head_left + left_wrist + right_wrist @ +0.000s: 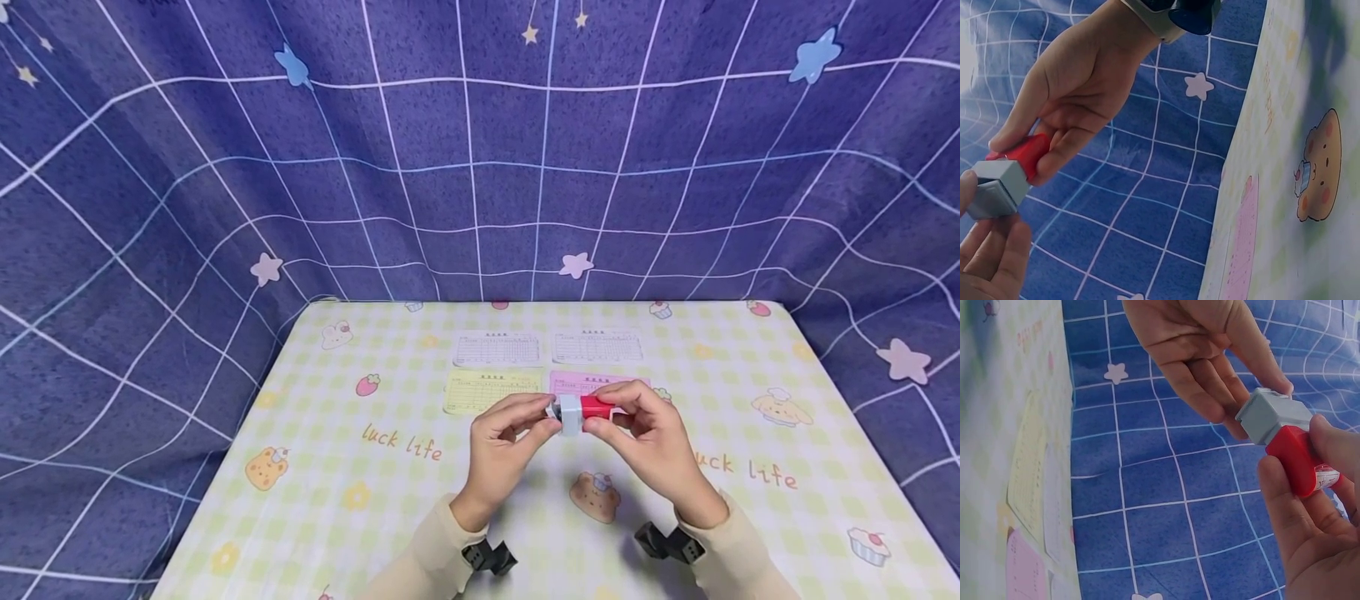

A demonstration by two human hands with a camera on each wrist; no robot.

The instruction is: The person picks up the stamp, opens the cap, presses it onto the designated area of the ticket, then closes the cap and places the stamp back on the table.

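Note:
A small self-inking stamp with a red body (596,407) and a grey base (572,414) is held sideways above the table, between both hands. My left hand (501,454) pinches the grey end between thumb and fingers. The red part is gripped by the thumb and fingers of my right hand (660,450). In the left wrist view the grey base (999,187) has a recessed face turned towards the left fingers. A white printed label (1326,477) shows on the red end in the right wrist view.
Below and behind the hands lie a yellow form (492,392) and a pink form (573,381), partly covered by the right hand. Two white forms (497,349) lie farther back. A checkered tablecloth (315,500) covers the table; a blue curtain (420,192) hangs behind it.

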